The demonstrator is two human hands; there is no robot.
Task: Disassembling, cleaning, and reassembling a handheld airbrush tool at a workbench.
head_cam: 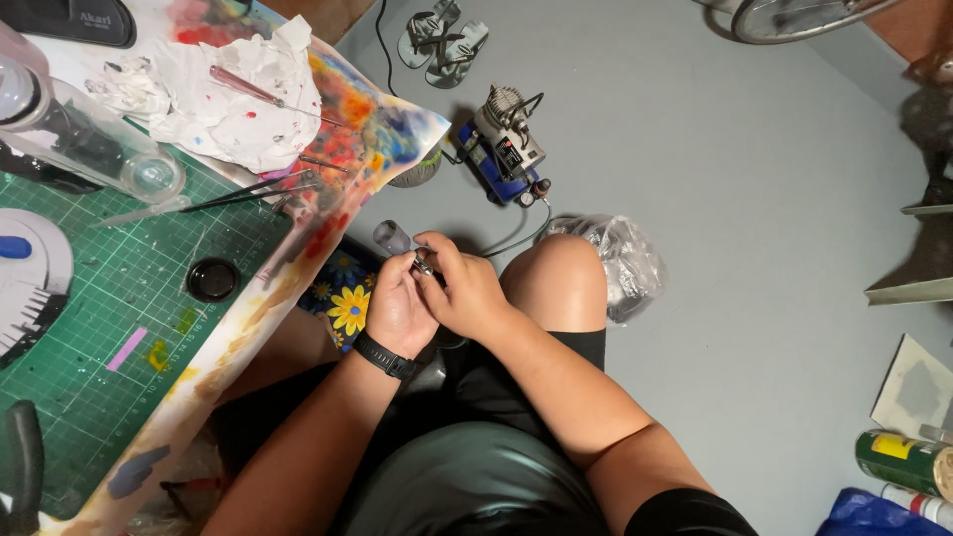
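both hands (432, 293) pinch a small airbrush (402, 246) between fingertips.

green-and-yellow labelled can (905, 463), lying, lower right of frame | white spray can (918, 502) just below it | blue bag (866, 516), bottom right corner

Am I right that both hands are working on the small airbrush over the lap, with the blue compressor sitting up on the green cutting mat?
Not quite. The left hand and right hand do hold the small airbrush over the lap, but the blue compressor sits on the grey floor, not on the green cutting mat. The head view shows it.
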